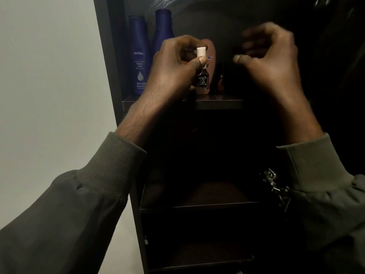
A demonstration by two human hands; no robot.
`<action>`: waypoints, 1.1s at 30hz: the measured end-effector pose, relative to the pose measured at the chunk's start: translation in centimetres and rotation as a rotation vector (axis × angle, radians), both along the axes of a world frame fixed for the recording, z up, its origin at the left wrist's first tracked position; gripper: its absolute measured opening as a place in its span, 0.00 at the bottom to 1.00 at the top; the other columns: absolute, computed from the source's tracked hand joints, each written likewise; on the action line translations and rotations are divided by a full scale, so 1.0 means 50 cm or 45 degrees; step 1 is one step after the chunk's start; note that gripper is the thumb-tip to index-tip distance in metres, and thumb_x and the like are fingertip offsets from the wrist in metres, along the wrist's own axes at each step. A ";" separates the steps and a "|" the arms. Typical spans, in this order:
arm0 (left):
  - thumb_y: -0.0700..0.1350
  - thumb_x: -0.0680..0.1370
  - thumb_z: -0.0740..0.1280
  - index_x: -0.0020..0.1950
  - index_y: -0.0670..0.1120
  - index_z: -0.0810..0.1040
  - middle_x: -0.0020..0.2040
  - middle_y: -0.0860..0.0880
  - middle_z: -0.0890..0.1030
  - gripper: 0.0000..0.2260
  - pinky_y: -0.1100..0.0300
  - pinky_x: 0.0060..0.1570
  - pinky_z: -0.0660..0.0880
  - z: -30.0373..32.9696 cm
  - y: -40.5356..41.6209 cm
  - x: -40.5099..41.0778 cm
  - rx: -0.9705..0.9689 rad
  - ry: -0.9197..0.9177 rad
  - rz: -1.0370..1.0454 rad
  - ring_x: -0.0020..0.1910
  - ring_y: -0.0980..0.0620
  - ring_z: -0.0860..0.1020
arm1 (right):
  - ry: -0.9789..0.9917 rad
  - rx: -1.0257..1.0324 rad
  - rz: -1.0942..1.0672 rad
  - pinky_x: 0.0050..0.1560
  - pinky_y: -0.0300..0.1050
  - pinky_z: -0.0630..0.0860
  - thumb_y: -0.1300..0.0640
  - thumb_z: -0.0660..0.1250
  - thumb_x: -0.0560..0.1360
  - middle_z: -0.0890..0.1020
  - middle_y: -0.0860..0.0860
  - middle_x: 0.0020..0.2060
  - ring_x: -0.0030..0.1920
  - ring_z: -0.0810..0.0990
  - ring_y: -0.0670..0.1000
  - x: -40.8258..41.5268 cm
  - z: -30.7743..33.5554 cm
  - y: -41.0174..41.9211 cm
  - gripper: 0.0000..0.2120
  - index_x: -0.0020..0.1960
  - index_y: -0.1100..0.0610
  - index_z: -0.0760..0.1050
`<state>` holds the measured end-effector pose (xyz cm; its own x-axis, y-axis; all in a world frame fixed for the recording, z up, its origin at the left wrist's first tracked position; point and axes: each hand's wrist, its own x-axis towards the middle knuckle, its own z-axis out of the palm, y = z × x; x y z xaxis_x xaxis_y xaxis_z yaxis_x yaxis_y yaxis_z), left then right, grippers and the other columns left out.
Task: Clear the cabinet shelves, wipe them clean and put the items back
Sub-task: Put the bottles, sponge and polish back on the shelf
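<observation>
Two blue lotion bottles stand at the far left of the top shelf (217, 101): a Nivea Body Milk bottle (138, 56) and, just beside it and a little further back, a plain blue bottle (163, 28). Moving right, your left hand (173, 66) pinches a small nail polish bottle (202, 80) by its white cap between thumb and fingers, holding it upright at the front of that shelf; whether its base touches the shelf is unclear. Behind it stands a pink bottle (210, 56) with a small label, and just to its right a small dark bottle (221, 84) sits in shadow. Further right, your right hand (272, 54) hangs over the shelf with fingers loosely curled; it is blurred and seems to hold nothing.

Below, the lower shelves (197, 204) look dark and bare, with a metal door hinge (274, 184) at the right. Judging by this, you are either still clearing the top shelf or already restocking it; no cloth is in view, so which stage cannot be told.
</observation>
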<state>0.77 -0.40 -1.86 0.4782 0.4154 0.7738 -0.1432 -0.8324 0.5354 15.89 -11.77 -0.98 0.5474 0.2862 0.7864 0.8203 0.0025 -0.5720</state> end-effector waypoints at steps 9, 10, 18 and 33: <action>0.46 0.76 0.71 0.55 0.46 0.81 0.46 0.52 0.85 0.09 0.58 0.43 0.82 0.013 -0.037 0.028 0.126 -0.142 -0.142 0.44 0.58 0.84 | -0.070 -0.318 0.362 0.42 0.36 0.82 0.52 0.76 0.69 0.84 0.48 0.48 0.47 0.84 0.39 -0.076 0.014 -0.081 0.20 0.60 0.52 0.77; 0.46 0.75 0.71 0.54 0.45 0.81 0.46 0.52 0.85 0.09 0.58 0.42 0.82 0.016 -0.041 0.032 0.123 -0.150 -0.158 0.44 0.58 0.84 | -0.074 -0.294 0.327 0.43 0.37 0.82 0.52 0.76 0.69 0.84 0.48 0.47 0.46 0.84 0.39 -0.073 0.014 -0.080 0.20 0.60 0.52 0.77; 0.43 0.75 0.73 0.54 0.41 0.82 0.44 0.46 0.86 0.10 0.56 0.39 0.83 0.019 -0.034 0.060 -0.009 -0.035 -0.234 0.40 0.53 0.86 | 0.027 -0.326 0.309 0.44 0.40 0.82 0.58 0.75 0.71 0.83 0.49 0.47 0.47 0.84 0.42 -0.036 0.015 -0.066 0.15 0.56 0.51 0.77; 0.44 0.79 0.69 0.50 0.41 0.82 0.42 0.46 0.86 0.07 0.60 0.31 0.79 0.004 -0.026 0.035 -0.145 -0.039 -0.194 0.34 0.50 0.84 | 0.227 -0.321 -0.008 0.45 0.43 0.82 0.53 0.76 0.70 0.81 0.47 0.50 0.47 0.83 0.44 0.038 0.010 -0.003 0.17 0.56 0.49 0.76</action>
